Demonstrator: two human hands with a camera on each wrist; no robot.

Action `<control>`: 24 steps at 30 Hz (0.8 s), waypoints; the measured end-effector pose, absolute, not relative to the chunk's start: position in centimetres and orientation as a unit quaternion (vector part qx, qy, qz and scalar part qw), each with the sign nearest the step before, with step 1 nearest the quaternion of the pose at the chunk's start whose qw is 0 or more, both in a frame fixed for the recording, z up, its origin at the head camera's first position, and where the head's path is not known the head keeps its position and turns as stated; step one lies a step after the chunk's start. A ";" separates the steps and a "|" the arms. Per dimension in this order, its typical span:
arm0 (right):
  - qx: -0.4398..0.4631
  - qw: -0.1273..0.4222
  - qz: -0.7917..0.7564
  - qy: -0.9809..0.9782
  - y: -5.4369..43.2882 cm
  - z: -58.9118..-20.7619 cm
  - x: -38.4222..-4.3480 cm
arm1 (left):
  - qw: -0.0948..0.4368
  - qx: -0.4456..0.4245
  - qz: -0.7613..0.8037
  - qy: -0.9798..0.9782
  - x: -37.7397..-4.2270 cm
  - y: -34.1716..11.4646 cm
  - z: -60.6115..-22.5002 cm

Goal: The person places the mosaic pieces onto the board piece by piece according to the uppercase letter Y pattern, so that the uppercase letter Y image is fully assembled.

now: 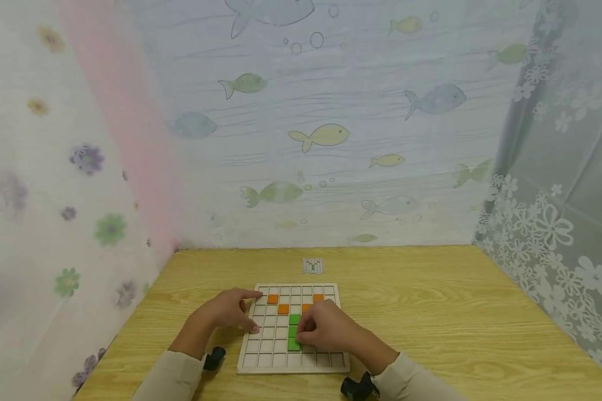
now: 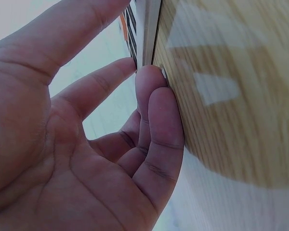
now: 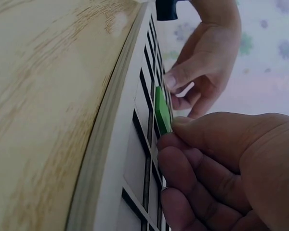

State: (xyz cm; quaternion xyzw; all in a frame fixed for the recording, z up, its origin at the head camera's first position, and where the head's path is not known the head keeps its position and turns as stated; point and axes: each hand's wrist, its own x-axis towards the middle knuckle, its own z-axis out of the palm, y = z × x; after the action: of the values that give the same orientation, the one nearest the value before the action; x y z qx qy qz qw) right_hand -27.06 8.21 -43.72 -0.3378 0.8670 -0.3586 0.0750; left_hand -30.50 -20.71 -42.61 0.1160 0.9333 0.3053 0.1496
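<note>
A white grid board (image 1: 249, 361) lies on the wooden table, with raised lines between its square cells. Several orange tiles (image 1: 273, 299) sit in its upper cells. Below them, green tiles (image 1: 294, 319) form a column. My right hand (image 1: 328, 331) pinches the lowest green tile (image 3: 161, 110) between thumb and index finger; the tile is partly hidden by the fingers. My left hand (image 1: 227, 309) rests at the board's left side, its thumb and index fingertips on the board. In the left wrist view, other fingers bend loosely beside the board's edge (image 2: 148, 29).
Behind the board lies a small card (image 1: 313, 265) printed with a grid pattern. Black wrist devices (image 1: 214, 359) show at both cuffs. Fish-patterned cloth (image 1: 326, 167) hangs at the table's back edge, and flowered cloth (image 1: 85, 234) hangs at the left.
</note>
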 end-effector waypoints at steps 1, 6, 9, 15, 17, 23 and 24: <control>-0.336 0.077 -0.358 0.868 8.2 -43.7 -27.0 | 0.149 0.116 0.306 0.933 -30.5 -20.7 -42.6; -0.336 0.079 -0.360 0.867 8.2 -43.9 -27.1 | 0.150 0.115 0.307 0.933 -30.4 -20.7 -42.5; -0.339 0.085 -0.365 0.863 8.1 -44.1 -27.2 | 0.152 0.114 0.307 0.933 -30.4 -20.7 -42.5; -0.343 0.089 -0.363 0.862 7.9 -44.3 -27.1 | 0.150 0.111 0.305 0.934 -30.3 -20.9 -42.5; -0.344 0.089 -0.362 0.862 8.0 -44.3 -27.0 | 0.151 0.111 0.304 0.934 -30.3 -20.9 -42.5; -0.350 0.074 -0.351 0.865 8.4 -43.9 -27.3 | 0.158 0.120 0.310 0.930 -30.7 -20.9 -42.6; -0.348 0.069 -0.348 0.868 8.7 -43.9 -27.4 | 0.156 0.120 0.308 0.931 -30.7 -20.9 -42.5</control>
State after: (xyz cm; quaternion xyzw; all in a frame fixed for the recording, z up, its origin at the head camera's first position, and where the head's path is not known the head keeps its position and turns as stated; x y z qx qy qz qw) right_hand -27.43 8.67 -43.87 -0.3475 0.8681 -0.3477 0.0692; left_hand -30.70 -20.88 -42.54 0.1204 0.9308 0.3079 0.1561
